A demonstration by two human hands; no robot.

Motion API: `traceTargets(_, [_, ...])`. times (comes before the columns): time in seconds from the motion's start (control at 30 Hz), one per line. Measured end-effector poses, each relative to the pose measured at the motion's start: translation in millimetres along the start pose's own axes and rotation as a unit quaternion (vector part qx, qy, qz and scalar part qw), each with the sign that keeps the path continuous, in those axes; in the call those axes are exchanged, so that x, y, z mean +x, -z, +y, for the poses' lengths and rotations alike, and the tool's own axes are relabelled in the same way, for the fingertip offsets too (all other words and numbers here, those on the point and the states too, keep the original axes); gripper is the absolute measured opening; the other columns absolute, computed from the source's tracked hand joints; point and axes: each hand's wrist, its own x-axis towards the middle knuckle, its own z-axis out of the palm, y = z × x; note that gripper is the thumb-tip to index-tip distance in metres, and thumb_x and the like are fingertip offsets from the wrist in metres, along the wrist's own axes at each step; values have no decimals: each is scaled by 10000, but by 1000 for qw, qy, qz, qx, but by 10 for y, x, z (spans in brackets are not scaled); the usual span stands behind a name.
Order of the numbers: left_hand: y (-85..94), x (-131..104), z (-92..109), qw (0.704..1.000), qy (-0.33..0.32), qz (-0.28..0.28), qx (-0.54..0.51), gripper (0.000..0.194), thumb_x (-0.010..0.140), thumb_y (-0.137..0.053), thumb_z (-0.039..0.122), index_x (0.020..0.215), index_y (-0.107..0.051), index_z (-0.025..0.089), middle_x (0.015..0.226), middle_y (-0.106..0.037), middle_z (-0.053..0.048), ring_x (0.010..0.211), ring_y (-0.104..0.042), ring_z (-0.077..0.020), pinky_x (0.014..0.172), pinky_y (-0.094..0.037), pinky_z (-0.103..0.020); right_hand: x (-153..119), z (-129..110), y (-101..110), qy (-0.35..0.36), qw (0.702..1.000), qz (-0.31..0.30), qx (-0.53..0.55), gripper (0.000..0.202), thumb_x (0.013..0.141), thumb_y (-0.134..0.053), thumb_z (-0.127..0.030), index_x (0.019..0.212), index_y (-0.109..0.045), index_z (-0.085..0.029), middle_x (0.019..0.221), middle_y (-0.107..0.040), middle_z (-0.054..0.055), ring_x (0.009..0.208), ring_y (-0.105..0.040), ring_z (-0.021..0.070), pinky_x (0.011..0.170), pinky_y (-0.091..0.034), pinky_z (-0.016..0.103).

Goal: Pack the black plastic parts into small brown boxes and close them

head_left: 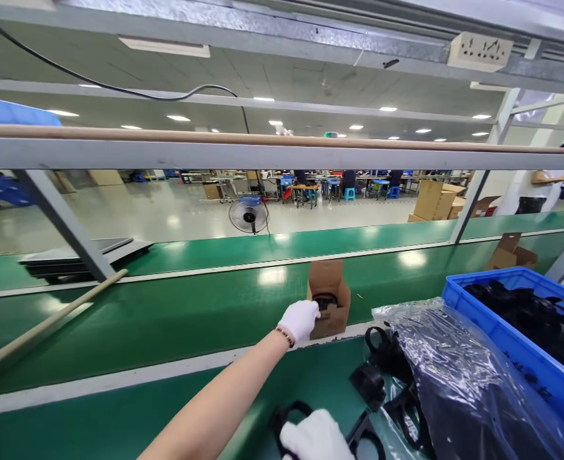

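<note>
My left hand (301,321), in a white glove with a beaded bracelet at the wrist, is closed at the left wall of a small open cardboard box (330,322). A dark item (325,300) shows inside the box, which stands upright with its flap raised. Low in the view is my gloved right hand (316,437), its fingers curled at a black ring-shaped plastic part (282,418); the hand covers some of it. Beside this hand lie more black parts, among them a holder with a round opening (368,441) and a short block-like piece (368,383).
On the right, a clear plastic bag (458,358) of black parts lies against a blue crate (506,345). Another cardboard box (509,254) sits farther along the green conveyor belt (190,319). A wooden pole (46,326) leans at left, and a metal rail (262,154) crosses overhead.
</note>
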Motion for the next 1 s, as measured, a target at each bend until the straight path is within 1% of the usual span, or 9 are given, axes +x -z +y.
traceTargets(0.17, [-259, -1621, -395, 999, 30, 32, -20, 297, 965, -437, 170, 953, -733, 193, 930, -748, -108, 913, -711, -251, 874, -558, -399, -99, -20, 617, -46, 947, 315, 35, 473, 952, -521, -203, 1418, -480, -273, 1147, -709, 113, 1048, -673, 308, 894, -561, 484])
traceTargets(0.27, [-622, -2430, -461, 994, 65, 70, -43, 375, 991, -355, 254, 1030, -726, 222, 940, -749, -121, 911, -719, -278, 876, -578, -438, 83, -244, 874, -7, 946, 323, 33, 527, 963, -551, -203, 1469, -425, -282, 1164, -709, 105, 1089, -664, 313, 914, -563, 495])
traceTargets(0.33, [-892, -2760, -479, 968, 91, 201, -122, 485, 990, -380, 519, 1304, -603, 224, 1215, -699, -170, 1134, -678, -319, 1006, -553, -485, 250, -491, 894, 43, 960, 277, 20, 492, 968, -544, -226, 1448, -442, -249, 1157, -716, 113, 1098, -664, 323, 934, -558, 512])
traceTargets(0.43, [-1190, -2937, -462, 877, 133, 349, -302, 1021, 839, -411, 843, 1584, -179, 185, 1610, -348, -219, 1486, -377, -367, 1207, -382, -533, 467, -890, 784, 36, 995, 89, -30, 403, 960, -493, -223, 1357, -547, -170, 1153, -715, 163, 1082, -668, 358, 920, -553, 543])
traceTargets(0.53, [-1280, -2886, -390, 837, 158, 306, -425, 1169, 802, -380, 894, 1607, -4, 133, 1692, -125, -219, 1568, -153, -357, 1283, -219, -511, 632, -1189, 711, -1, 987, -138, -83, 407, 876, -492, -152, 1252, -638, -97, 1029, -724, 206, 906, -698, 372, 794, -567, 542])
traceTargets(0.7, [-1235, -2833, -345, 823, 167, 274, -469, 1101, 856, -336, 841, 1611, -57, 88, 1691, -143, -214, 1574, -116, -336, 1297, -162, -489, 759, -1405, 908, 65, 968, -225, -86, 270, 774, -573, -225, 970, -712, -101, 870, -717, 197, 753, -680, 339, 740, -557, 519])
traceTargets(0.87, [-1168, -2976, -454, 807, 114, 270, -512, 1005, 897, -276, 813, 1620, -118, 134, 1706, -117, -147, 1572, -124, -313, 1302, -157, -492, 461, -1044, 1037, 90, 990, -46, 97, 359, 941, -386, -202, 1166, -665, -210, 1141, -691, 121, 1107, -645, 272, 1123, -420, 578])
traceTargets(0.93, [-1111, -3021, -445, 788, 106, 259, -547, 857, 960, -183, 726, 1626, -122, 191, 1714, -92, -75, 1575, -117, -262, 1302, -177, -455, 315, -737, 902, -22, 967, 125, 222, 383, 1014, -363, -313, 1305, -602, -245, 1319, -640, 126, 1272, -588, 264, 1169, -395, 564])
traceTargets(1.0, [-1052, -3026, -384, 770, 118, 245, -577, 783, 997, -185, 645, 1629, -79, 197, 1716, -62, -53, 1577, -88, -237, 1302, -166, -442, 224, -482, 667, -191, 912, 167, 322, 487, 1007, -455, -466, 1435, -497, -238, 1457, -550, 152, 1338, -559, 278, 1104, -492, 523])
